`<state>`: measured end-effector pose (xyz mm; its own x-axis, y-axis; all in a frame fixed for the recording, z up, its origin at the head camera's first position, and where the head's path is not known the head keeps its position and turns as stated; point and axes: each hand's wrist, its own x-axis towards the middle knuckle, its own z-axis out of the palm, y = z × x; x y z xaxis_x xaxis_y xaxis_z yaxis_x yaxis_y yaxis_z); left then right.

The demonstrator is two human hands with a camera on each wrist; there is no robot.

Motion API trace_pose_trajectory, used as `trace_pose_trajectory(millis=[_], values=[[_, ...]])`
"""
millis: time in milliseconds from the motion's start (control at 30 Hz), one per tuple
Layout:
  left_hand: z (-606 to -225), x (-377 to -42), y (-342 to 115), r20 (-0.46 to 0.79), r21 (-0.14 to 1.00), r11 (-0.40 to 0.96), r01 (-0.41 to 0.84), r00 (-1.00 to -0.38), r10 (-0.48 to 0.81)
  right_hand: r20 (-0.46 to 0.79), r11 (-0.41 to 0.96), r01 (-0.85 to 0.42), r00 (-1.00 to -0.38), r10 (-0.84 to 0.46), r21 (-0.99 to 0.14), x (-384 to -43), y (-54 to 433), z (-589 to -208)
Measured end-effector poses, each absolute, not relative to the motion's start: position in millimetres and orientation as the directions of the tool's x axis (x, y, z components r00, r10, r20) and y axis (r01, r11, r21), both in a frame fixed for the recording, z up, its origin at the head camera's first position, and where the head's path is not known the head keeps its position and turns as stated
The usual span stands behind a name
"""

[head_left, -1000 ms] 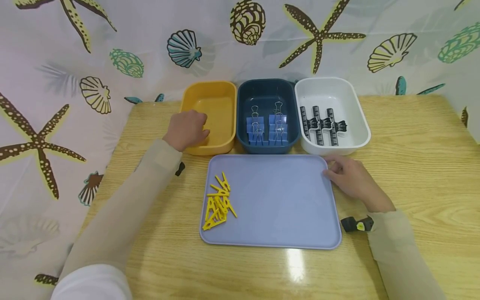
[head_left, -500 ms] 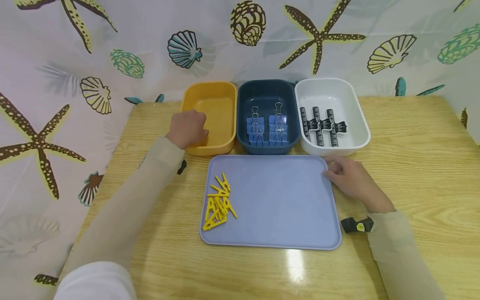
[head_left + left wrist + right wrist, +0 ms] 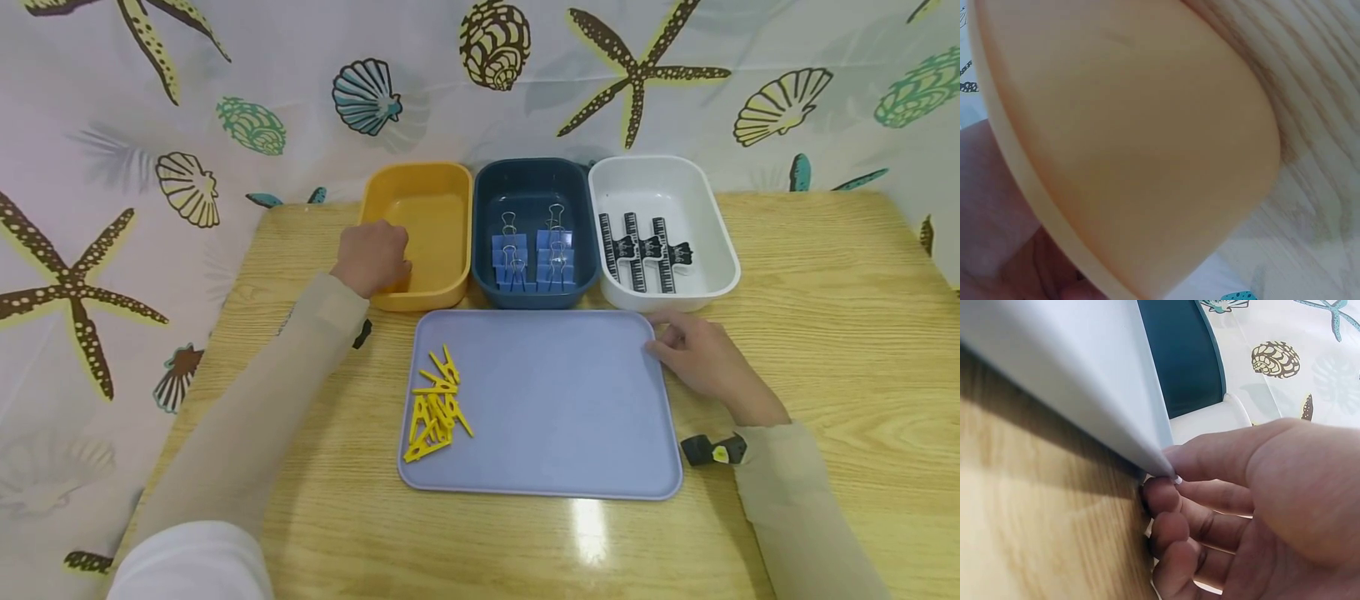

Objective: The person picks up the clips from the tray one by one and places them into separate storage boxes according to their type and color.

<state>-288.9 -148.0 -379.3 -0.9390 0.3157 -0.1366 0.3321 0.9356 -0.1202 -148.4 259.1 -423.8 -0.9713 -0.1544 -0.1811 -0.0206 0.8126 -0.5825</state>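
Right wrist view catches curled fingers (image 3: 1169, 531) the head view mostly hides: the right hand (image 3: 697, 354) is pinching the far right corner of the tray (image 3: 562, 408). Left hand (image 3: 371, 257) is over the left edge of the yellow bin (image 3: 438, 225), can't tell if it's gripping. Tray's mid-surface (image 3: 495, 550), long axis left-right, far edge just beside the navy bin (image 3: 534, 297).

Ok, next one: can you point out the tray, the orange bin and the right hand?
Tray (image 3: 551, 404): head view, bare middle of its surface.
Orange bin (image 3: 437, 232): head view, bare floor inside.
Right hand (image 3: 702, 354): head view, middle of the hand.
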Motion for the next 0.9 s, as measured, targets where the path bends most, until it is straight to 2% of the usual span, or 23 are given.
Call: trace_pose_trajectory(millis=[900], values=[[-385.9, -292.9, -146.9, -0.173, -0.124, 0.948, 0.294, -0.947, 0.271, -0.141, 0.806, -0.058, -0.975, -0.173, -0.59, -146.2, 260.3, -422.7]])
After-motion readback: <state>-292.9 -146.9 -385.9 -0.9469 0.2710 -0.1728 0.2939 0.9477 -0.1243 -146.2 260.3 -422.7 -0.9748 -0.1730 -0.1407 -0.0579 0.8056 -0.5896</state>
